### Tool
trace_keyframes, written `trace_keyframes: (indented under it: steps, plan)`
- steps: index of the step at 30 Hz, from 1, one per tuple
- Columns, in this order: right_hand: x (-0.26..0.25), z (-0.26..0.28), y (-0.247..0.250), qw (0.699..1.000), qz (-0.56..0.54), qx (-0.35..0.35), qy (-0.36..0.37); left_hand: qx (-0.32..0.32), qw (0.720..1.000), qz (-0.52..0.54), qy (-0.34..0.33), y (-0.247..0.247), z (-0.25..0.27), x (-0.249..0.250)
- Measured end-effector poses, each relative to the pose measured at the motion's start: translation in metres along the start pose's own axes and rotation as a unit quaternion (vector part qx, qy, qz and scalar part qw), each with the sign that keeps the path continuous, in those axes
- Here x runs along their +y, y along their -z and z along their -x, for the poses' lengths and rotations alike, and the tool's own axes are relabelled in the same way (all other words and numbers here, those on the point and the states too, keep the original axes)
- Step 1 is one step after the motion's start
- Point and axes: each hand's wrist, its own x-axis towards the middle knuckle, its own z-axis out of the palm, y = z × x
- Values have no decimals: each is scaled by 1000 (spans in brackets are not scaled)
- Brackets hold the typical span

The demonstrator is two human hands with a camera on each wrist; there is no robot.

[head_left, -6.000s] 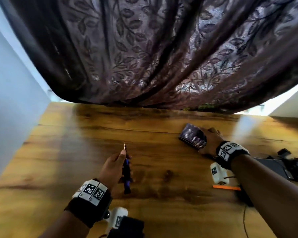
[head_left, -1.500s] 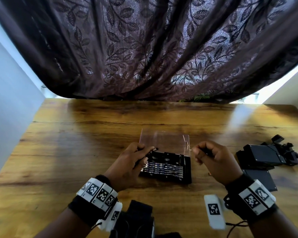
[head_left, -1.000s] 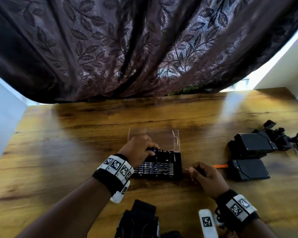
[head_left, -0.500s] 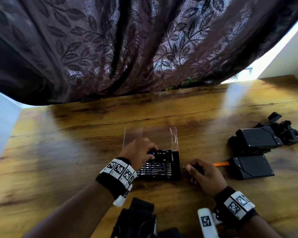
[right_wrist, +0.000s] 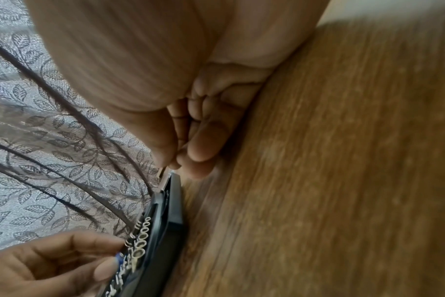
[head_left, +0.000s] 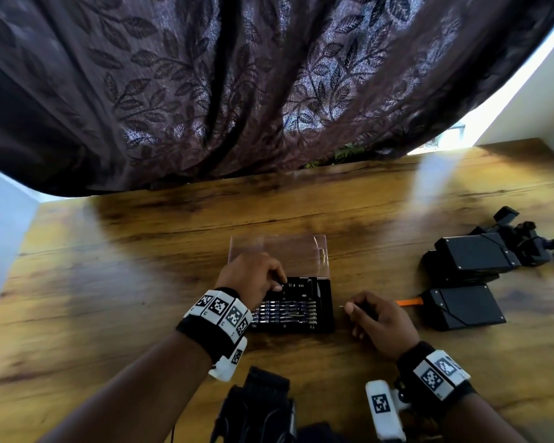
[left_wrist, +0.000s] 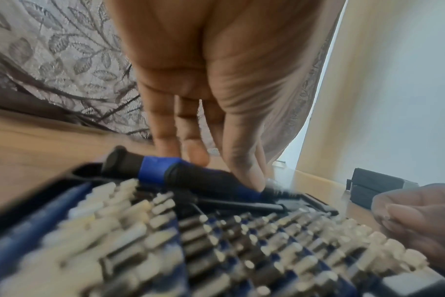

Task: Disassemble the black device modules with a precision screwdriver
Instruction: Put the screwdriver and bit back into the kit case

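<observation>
Reaching into the open bit case [head_left: 293, 310], your left hand [head_left: 253, 278] rests its fingertips [left_wrist: 244, 174] on the driver [left_wrist: 188, 174], the black-and-blue handle lying in the case's far slot. The fingers are fairly straight and touch it from above; I cannot tell whether they have closed round it yet. Your right hand [head_left: 379, 321] sits just right of the case, thumb and forefinger pinching a small metal bit [head_left: 342, 306] whose tip pokes toward the case wall.

Six seconds ago the left hand held the driver upright while the right fetched the closed case from the far right. Now the case lies open in front of you, its lid [head_left: 279, 259] folded back, the driver back in its slot and a bit in the right hand. That reads as tool preparation: a bit is chosen and the driver is about to be lifted, so no screw has been touched.

The modules [head_left: 464, 310] wait well to your right, untouched: two or three matte black boxes with bevelled corners, an orange strip [head_left: 408, 302] just beside the nearest.

The handle is round, ribbed toward its tip, with blue bands. The bits stand in tight rows, pale metal and hex-shanked. The lid is clear, thin plastic. The table [head_left: 109, 282] is glossy, streaked wood; a leaf-patterned curtain [head_left: 237, 91] hangs behind.
</observation>
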Motion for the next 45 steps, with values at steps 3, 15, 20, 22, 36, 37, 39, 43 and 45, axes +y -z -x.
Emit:
trace_keyframes:
  steps: [3,15,20,22,36,37,39,43,45]
  plan:
    - [-1,1,1,1000,-1,0,1,14,999,-33,40,10,4,-15]
    - [-9,1,1,1000,16,-5,-8,51,983,73,162,11,18,-70]
    - [-24,8,6,1000,3,-19,-14,89,985,75,126,6,27,-61]
    - [-33,12,3,999,45,-14,25,82,993,38,76,3,35,-51]
    - [-53,17,-41,986,143,45,76,105,987,-82,-95,-44,52,-24]
    - [-54,17,-42,985,150,46,75,103,987,-83,-94,-45,51,-23]
    - [-56,18,-43,984,155,52,67,95,988,-82,-87,-46,50,-22]
    - [-56,17,-45,983,165,58,50,81,991,-77,-80,-49,52,-23]
    - [-54,16,-46,987,149,55,38,83,990,-77,-82,-50,52,-25]
